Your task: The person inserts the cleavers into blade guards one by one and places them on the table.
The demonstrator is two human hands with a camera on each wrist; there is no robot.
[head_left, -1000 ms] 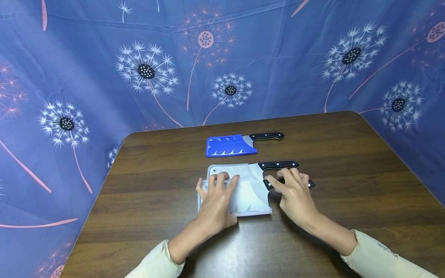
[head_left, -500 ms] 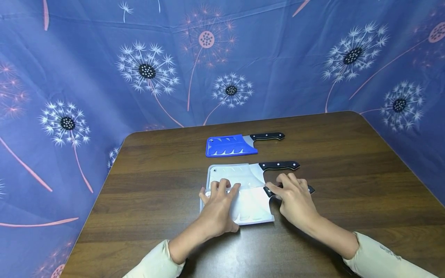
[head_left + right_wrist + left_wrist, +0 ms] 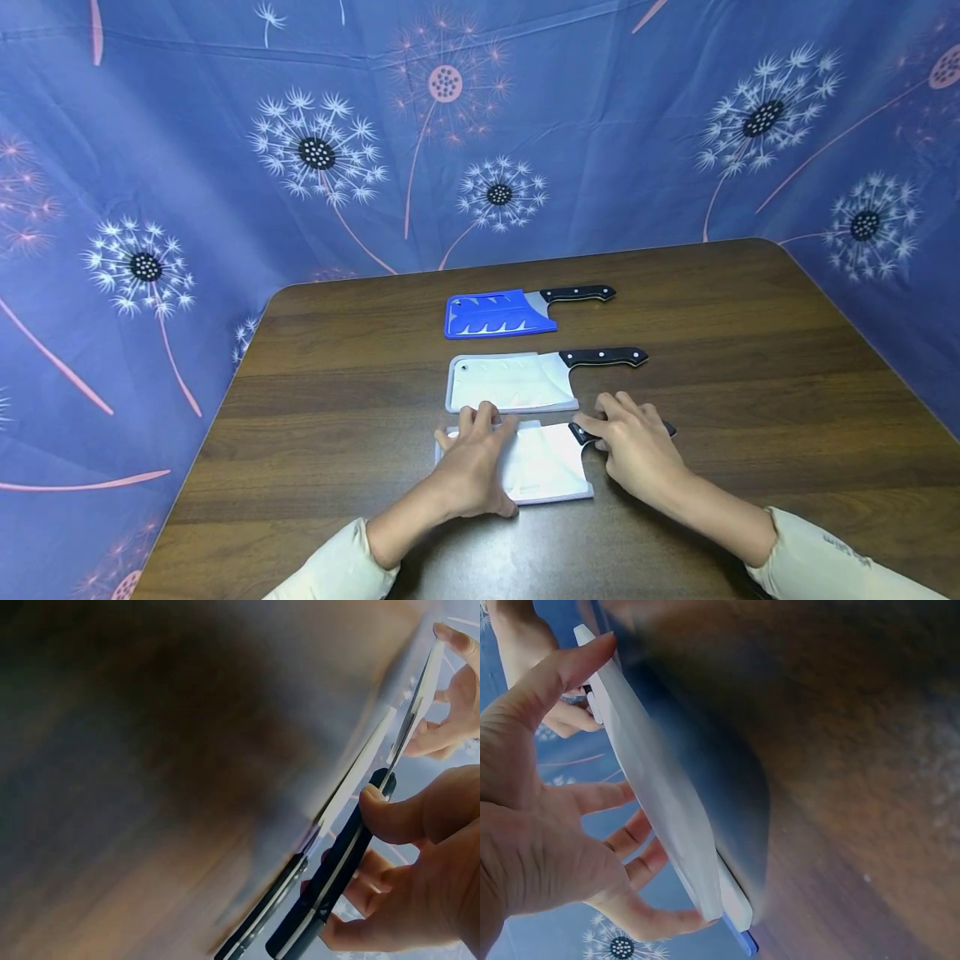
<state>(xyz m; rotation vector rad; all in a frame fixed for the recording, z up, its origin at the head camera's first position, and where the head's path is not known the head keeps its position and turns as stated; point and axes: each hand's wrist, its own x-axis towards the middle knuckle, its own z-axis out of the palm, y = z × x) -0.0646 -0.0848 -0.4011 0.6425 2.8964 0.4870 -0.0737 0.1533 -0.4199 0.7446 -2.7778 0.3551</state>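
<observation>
Nearest the person is a cleaver with its blade in a white blade guard [image 3: 543, 467]. My left hand [image 3: 471, 477] spans this guard, thumb on the near edge and fingertips on the far edge, as the left wrist view also shows. My right hand [image 3: 637, 446] grips the black handle [image 3: 341, 859] between thumb and fingers. A dark patch lies beneath the guard in the left wrist view; whether it touches the table I cannot tell. Just beyond lies a second cleaver in a white guard [image 3: 510, 383], its black handle [image 3: 603, 357] pointing right.
Farther back, a smaller cleaver in a blue blade guard [image 3: 498, 317] lies parallel to the others, handle to the right. All are on a brown wooden table [image 3: 337, 400]. A blue cloth [image 3: 585, 108] with dandelion prints hangs behind the table.
Both hands have drawn the nearest cleaver toward the person. It overlapped the second white-guarded cleaver before; now a strip of table shows between them. The two farther cleavers have stayed put.
</observation>
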